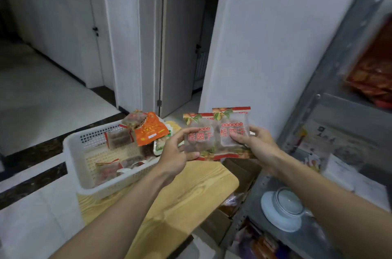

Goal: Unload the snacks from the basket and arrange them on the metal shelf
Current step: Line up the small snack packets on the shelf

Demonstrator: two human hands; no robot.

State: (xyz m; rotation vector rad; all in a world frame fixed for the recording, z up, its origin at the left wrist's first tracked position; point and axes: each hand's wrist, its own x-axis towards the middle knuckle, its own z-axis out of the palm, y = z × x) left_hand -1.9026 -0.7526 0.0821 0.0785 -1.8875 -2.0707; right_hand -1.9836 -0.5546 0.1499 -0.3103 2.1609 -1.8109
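Two clear snack packets with red borders and red lettering are held side by side in front of me. My left hand (175, 150) grips the left packet (200, 129) at its lower left edge. My right hand (257, 144) grips the right packet (231, 120) from its right side. Left of them a white plastic basket (73, 146) stands on a small wooden table (191, 191) and holds several more packets, among them an orange one (151, 129). The grey metal shelf (331, 68) stands at the right.
On the shelf lie a red snack bag (375, 72) on an upper level, printed packets (331, 148) on the middle level and stacked white bowls (284, 208) below. Cardboard boxes (237, 176) sit between table and shelf. White wall and door frames stand behind.
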